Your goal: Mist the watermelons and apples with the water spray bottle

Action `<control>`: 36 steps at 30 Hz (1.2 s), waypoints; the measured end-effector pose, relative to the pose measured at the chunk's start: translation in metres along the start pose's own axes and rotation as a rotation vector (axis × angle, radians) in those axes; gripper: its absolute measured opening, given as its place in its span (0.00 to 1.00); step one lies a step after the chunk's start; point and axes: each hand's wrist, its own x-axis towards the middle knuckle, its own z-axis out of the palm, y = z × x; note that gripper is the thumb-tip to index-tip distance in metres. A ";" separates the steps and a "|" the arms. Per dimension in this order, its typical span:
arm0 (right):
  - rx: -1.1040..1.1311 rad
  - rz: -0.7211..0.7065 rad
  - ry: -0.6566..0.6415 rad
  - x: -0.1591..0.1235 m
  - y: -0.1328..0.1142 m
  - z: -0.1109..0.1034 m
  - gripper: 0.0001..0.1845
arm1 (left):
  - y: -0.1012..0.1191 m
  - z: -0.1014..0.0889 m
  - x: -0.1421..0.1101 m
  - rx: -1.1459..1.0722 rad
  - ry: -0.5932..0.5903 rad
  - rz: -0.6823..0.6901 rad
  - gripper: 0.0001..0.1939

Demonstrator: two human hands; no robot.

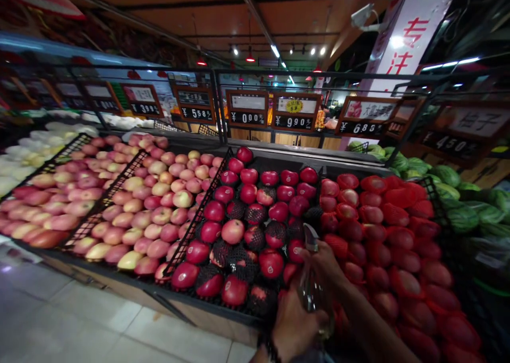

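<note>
My left hand (294,323) and my right hand (324,267) both grip a thin clear plastic bag (313,286) low in the view, over the front edge of a fruit stand. The bag's top corner sticks up between the hands. Whether anything lies in the bag is not visible. Just behind the hands lie dark red apples (255,219), some in black foam nets. To their right are apples in red foam nets (382,219).
Pale pink apples (159,198) fill two bins to the left, split by black wire dividers (195,219). Watermelons (462,203) lie at far right. Price signs (295,112) hang on a black rail behind. Grey tiled floor (71,320) runs along the stand's front.
</note>
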 end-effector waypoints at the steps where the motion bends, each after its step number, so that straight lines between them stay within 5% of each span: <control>1: 0.015 0.002 0.029 0.016 -0.012 0.000 0.19 | 0.009 -0.011 0.014 0.016 0.000 0.038 0.30; 6: -0.019 -0.068 0.174 0.094 -0.065 -0.003 0.22 | 0.043 -0.059 0.090 0.044 0.051 0.175 0.35; 10: 0.007 -0.040 0.255 0.148 -0.082 -0.009 0.23 | 0.069 -0.082 0.132 0.018 0.055 0.231 0.39; 17: -0.078 0.013 0.379 0.176 -0.082 -0.008 0.23 | 0.076 -0.099 0.159 -0.035 -0.002 0.238 0.41; 21: -0.127 -0.112 0.279 0.168 -0.088 0.008 0.24 | 0.068 -0.105 0.146 0.029 0.035 0.216 0.38; 25: -0.111 -0.069 0.270 0.146 -0.088 0.029 0.23 | 0.049 -0.107 0.118 0.014 0.071 0.204 0.39; 30: -0.051 -0.078 0.184 0.092 -0.070 0.057 0.21 | 0.004 -0.099 0.066 -0.066 0.079 0.187 0.41; 36: -0.084 -0.032 0.096 0.026 -0.034 0.079 0.20 | -0.035 -0.084 -0.001 0.004 0.085 -0.016 0.40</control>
